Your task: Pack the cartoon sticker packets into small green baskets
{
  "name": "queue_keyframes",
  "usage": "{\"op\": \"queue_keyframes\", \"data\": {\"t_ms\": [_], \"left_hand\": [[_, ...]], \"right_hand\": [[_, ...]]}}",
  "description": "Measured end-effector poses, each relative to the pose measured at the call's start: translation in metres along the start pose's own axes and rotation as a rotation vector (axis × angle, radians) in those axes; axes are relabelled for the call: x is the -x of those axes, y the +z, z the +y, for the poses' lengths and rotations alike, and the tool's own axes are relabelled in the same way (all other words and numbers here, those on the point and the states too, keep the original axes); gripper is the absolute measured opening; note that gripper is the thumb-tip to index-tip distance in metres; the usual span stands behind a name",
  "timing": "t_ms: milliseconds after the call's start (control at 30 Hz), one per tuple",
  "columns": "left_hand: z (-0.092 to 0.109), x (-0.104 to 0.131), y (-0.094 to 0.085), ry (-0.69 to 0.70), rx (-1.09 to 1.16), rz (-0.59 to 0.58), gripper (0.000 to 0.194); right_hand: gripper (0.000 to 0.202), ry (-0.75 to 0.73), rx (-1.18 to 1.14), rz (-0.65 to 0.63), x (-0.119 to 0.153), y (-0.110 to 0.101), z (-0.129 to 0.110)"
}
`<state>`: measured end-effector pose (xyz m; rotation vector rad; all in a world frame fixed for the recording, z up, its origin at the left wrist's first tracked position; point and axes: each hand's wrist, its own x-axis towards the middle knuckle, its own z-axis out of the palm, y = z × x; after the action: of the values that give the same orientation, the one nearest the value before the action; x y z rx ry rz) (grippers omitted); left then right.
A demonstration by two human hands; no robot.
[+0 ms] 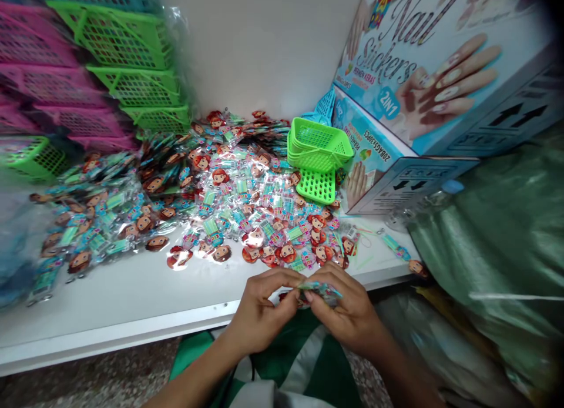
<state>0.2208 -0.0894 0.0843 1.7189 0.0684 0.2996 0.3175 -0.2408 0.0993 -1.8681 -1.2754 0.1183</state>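
Observation:
In front of the table's edge, my left hand [268, 302] and my right hand [341, 305] meet and pinch a small printed plastic packet [324, 289] between thumbs and fingers. Part of the packet is hidden under my fingers. Just beyond my hands spreads a heap of similar clear packets [264, 220], showing cartoon heads with red or brown hair and pale green sticks. A green plastic basket stack [319, 143] stands on the heap, and a flat-lying green basket piece [316, 186] is in front of it.
Green baskets [136, 84] and pink baskets [83, 90] are stacked at the left. Nail-sticker boxes [379, 114] stand at the right, near a bottle with a blue cap [452, 187]. One packet [399, 249] lies by the right edge of the white table [145, 290]. Green sheeting [497, 237] hangs beyond.

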Motion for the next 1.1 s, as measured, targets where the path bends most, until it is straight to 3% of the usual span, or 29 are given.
{"op": "queue_keyframes", "data": {"t_ms": [267,433,533,667,767,833,933,1033,1100], "left_hand": [[-0.006,0.002,0.000,0.040,-0.022,0.002,0.020],[-0.009,0.003,0.000,0.081,-0.027,0.001,0.021],[-0.005,0.000,-0.001,-0.040,0.046,-0.046,0.026],[-0.003,-0.005,0.001,-0.321,0.200,-0.237,0.023],[-0.007,-0.008,0.004,-0.408,0.309,-0.260,0.028],[-0.010,-0.008,0.006,-0.415,0.335,-0.249,0.029],[-0.010,-0.007,0.009,-0.434,0.373,-0.284,0.028],[-0.008,-0.005,0.011,-0.444,0.424,-0.284,0.026],[-0.007,-0.005,0.013,-0.435,0.455,-0.268,0.025]], "right_hand": [[0.027,-0.138,0.115,-0.015,0.005,-0.002,0.004],[0.024,-0.163,0.179,-0.015,0.006,-0.004,0.003],[0.019,-0.114,0.083,-0.004,0.005,-0.005,0.000],[0.012,0.037,-0.002,0.002,0.006,-0.008,-0.001],[0.035,0.144,0.035,0.078,0.010,-0.011,-0.001],[0.048,0.140,0.023,0.108,0.013,-0.013,0.000],[0.031,0.129,-0.050,0.132,0.014,-0.015,0.002],[0.008,0.233,-0.134,0.132,0.013,-0.014,0.003],[0.009,0.299,-0.176,0.116,0.013,-0.012,0.004]]}}
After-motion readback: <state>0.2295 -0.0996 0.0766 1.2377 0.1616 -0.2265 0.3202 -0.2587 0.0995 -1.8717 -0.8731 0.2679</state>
